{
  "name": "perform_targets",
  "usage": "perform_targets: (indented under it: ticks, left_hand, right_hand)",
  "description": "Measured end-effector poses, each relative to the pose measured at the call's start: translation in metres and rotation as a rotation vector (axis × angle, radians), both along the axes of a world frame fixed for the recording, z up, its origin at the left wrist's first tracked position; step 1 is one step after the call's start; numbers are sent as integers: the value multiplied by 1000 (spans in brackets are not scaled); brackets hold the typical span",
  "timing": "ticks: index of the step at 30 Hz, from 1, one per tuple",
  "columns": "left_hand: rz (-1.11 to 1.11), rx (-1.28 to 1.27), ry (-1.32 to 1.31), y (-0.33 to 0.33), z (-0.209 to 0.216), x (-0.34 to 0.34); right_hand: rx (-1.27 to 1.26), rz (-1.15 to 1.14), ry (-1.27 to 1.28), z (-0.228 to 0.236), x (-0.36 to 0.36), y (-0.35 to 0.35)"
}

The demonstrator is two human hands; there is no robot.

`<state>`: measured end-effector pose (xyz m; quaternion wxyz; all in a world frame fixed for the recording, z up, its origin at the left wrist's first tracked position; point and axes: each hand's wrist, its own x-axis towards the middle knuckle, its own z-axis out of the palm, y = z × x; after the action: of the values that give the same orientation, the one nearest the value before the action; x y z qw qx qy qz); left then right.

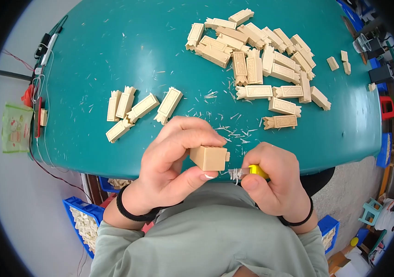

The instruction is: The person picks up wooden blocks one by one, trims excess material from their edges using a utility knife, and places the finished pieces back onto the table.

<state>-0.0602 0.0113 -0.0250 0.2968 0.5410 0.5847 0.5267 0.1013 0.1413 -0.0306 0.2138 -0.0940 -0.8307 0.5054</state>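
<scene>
Between the thumb and fingers of my left hand [174,159] is a tan rectangular block [211,158], its plain end turned toward me and a small tab jutting from its right side. My right hand [275,180] is closed round a yellow-handled utility knife [257,171]. Pale shavings cling to its blade, which points left at the block with a small gap between them. Thin shavings [236,134] lie on the green table just beyond both hands. Ahead to the left rest several similar carved blocks [142,107] with jagged ends.
A larger cluster of carved blocks [252,64] covers the table's far right, with a few small pieces [332,63] beside it. The green table [91,60] curves along my front. Blue crates [84,217] of pale pieces stand below, and a power strip [49,48] lies along the left edge.
</scene>
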Motion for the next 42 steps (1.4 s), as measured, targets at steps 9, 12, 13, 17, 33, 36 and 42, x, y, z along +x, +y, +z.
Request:
perform_targets:
  ticks: [9, 12, 13, 17, 33, 36, 42]
  left_hand:
    - [12, 173, -360, 2, -9, 12]
    - [-19, 154, -321, 0, -8, 9]
    - [-44, 129, -316, -1, -7, 8]
    - [-86, 52, -384, -1, -2, 9]
    - [129, 108, -390, -2, -2, 19]
    - [195, 128, -40, -3, -3, 15]
    - [244, 168, 392, 4, 3, 15]
  right_hand:
    - [120, 2, 44, -1, -2, 1]
    - [169, -8, 49, -2, -3, 3]
    - [203, -15, 41, -2, -3, 4]
    - [249, -49, 12, -2, -2, 9]
    - [-246, -77, -159, 9, 3, -5]
    - [-254, -75, -165, 9, 2, -6]
    - [-200, -72, -130, 8, 1, -7]
